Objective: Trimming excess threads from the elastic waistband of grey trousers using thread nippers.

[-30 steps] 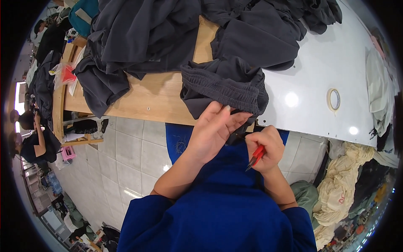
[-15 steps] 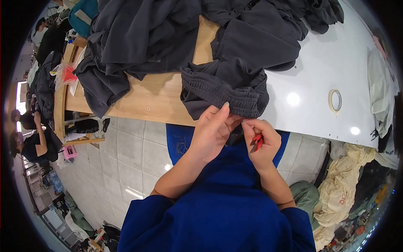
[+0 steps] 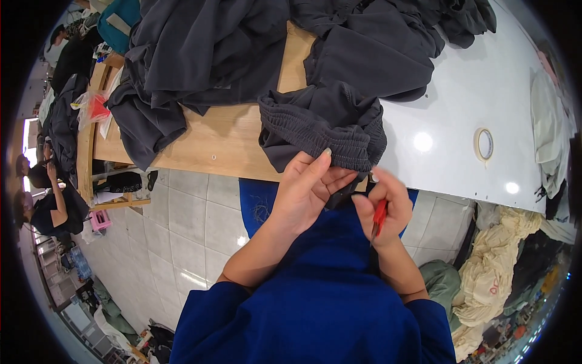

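A dark grey garment with a gathered elastic waistband (image 3: 330, 136) lies at the near edge of the table, its waist opening towards me. My left hand (image 3: 305, 191) pinches the lower edge of that band, thumb on top and fingers curled beneath. Just right of it, my right hand (image 3: 393, 209) is a little apart from the cloth, with thumb and forefinger separated. Tucked in its palm are red-handled thread snips (image 3: 380, 216), the dark blade pointing down towards my wrist. Part of the snips is hidden by the fingers.
More dark grey garments (image 3: 212, 48) are heaped across the back of the wooden tabletop (image 3: 227, 136) and white tabletop (image 3: 448, 133). A tape roll (image 3: 484, 144) lies on the right. Cream cloth (image 3: 494, 273) is piled below the table's right end. Other people (image 3: 51, 200) are at far left.
My right hand has drawn slightly right and down from the waistband, its thumb and forefinger parting. The snips have turned more upright in it. My left hand keeps its hold on the band.
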`<state>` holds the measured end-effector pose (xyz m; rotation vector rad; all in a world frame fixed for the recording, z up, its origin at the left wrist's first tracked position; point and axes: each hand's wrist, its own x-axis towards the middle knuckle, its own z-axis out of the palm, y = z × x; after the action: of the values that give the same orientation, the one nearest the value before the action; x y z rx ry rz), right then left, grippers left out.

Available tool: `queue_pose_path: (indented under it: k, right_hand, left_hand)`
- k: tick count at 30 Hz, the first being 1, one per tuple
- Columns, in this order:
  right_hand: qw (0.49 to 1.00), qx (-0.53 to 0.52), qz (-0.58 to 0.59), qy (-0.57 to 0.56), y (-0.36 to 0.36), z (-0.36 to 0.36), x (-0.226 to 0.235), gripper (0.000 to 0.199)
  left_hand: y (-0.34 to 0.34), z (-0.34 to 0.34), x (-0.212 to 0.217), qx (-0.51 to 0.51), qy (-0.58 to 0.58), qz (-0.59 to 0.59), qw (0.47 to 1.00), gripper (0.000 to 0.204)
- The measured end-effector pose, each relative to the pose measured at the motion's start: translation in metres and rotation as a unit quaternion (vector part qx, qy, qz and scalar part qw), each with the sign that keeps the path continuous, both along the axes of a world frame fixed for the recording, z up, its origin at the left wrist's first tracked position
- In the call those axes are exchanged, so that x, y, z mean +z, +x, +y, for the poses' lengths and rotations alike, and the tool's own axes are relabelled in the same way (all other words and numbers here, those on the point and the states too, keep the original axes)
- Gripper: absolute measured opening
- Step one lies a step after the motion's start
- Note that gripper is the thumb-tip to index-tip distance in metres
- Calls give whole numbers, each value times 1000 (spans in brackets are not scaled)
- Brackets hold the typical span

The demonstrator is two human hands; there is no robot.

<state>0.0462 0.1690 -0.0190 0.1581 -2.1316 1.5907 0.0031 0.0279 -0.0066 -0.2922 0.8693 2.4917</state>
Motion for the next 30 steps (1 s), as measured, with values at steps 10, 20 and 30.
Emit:
queue_pose_path:
  k: [10,20,30]
  right_hand:
    - [981,132,132,-49,-13,8,-2,18]
    - [980,145,-88,-100,-20,20,11,51]
    - [998,40,-35,37,-19,15,22,31]
  left_hand:
    - [2,-8,-6,-7,14,16,1000,30]
    - [7,-9,-9,-1,-6,55,998,25]
    - [11,-9,-17,24,-46,97,994,23]
